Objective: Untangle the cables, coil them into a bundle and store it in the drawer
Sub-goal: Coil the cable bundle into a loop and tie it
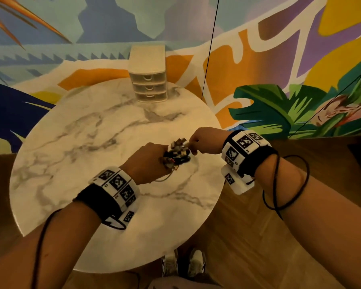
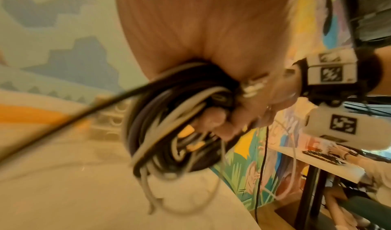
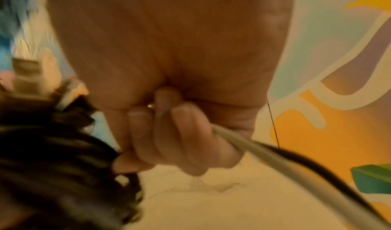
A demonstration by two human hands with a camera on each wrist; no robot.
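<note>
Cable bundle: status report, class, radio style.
Left hand grips coiled cable bundle above table. Right hand pinches loose cable ends. Drawer unit shut, path clear.

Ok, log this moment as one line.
stage: coiling | left hand: holds bundle | right hand: pinches cable end | drawers: closed | table: under hands
</note>
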